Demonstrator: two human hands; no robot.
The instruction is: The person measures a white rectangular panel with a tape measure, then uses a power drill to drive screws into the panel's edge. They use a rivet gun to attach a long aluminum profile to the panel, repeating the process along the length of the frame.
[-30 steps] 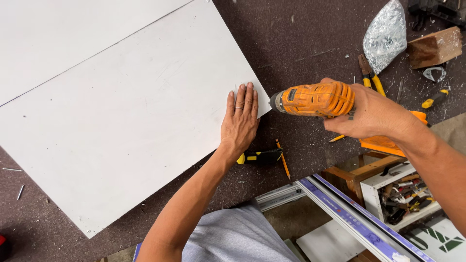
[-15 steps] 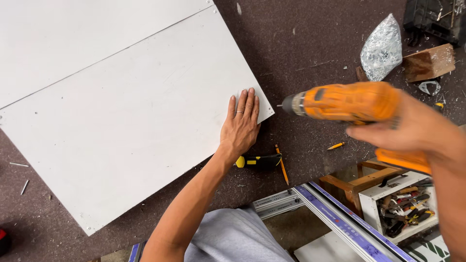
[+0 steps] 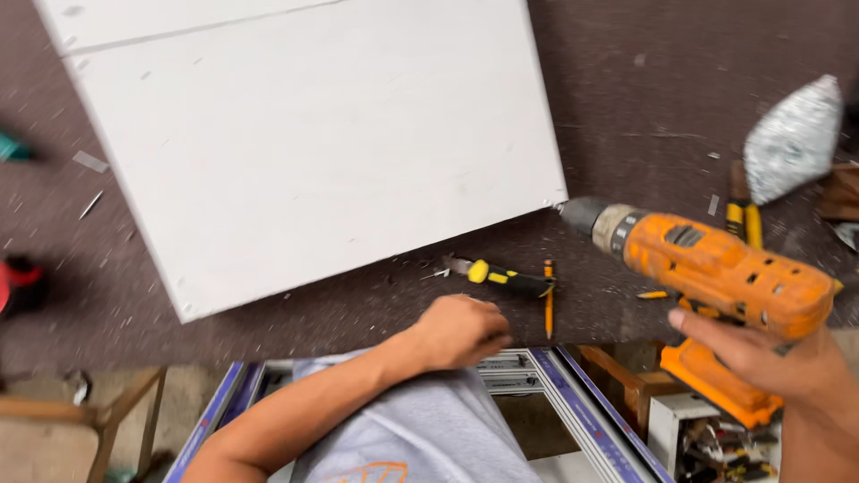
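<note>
My right hand [image 3: 769, 358] grips an orange cordless drill [image 3: 716, 268], held in the air with its chuck pointing left toward the near right corner of a large white board [image 3: 313, 152]. The board lies flat on the dark brown table [image 3: 680, 98]. My left hand [image 3: 461, 329] is curled at the table's near edge, off the board, just below a yellow and black utility knife [image 3: 501, 277]. An orange pencil [image 3: 548, 300] lies beside that knife. My left hand holds nothing that I can see.
A crumpled silver foil bag [image 3: 792, 139] and a yellow-handled tool [image 3: 743, 215] lie at the right. A red object [image 3: 18, 282] sits at the left edge. Aluminium rails with blue trim [image 3: 582, 411] and a wooden box of parts [image 3: 716, 438] stand below the table edge.
My left hand has lifted off the board and pulled back to the table's near edge. The drill has moved right and lower. The view has shifted toward the board's near corner.
</note>
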